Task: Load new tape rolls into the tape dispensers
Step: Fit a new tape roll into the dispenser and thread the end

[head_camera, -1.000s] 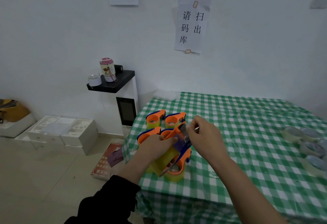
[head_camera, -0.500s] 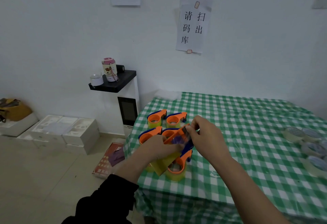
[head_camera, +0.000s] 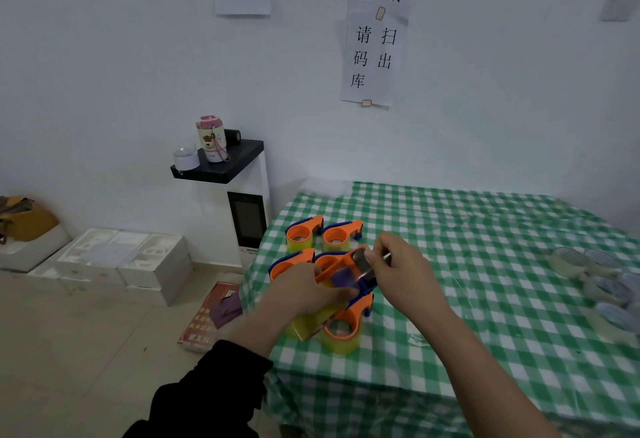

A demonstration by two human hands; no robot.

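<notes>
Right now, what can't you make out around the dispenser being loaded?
Head view only:
- Held dispenser: motion-blurred, body covered by left hand.
- Tape end: hidden under right hand fingertips.
- Spare rolls: dim; the nearest are cut off by the right edge.
- Dispenser behind left hand: mostly hidden.

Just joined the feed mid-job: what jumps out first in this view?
Both hands meet over the near-left corner of the green checked table: the left hand grips an orange-and-blue tape dispenser loaded with yellow tape, while the right hand pinches at its front end. More dispensers cluster behind and below them. Loose tape rolls lie at the table's right edge.
</notes>
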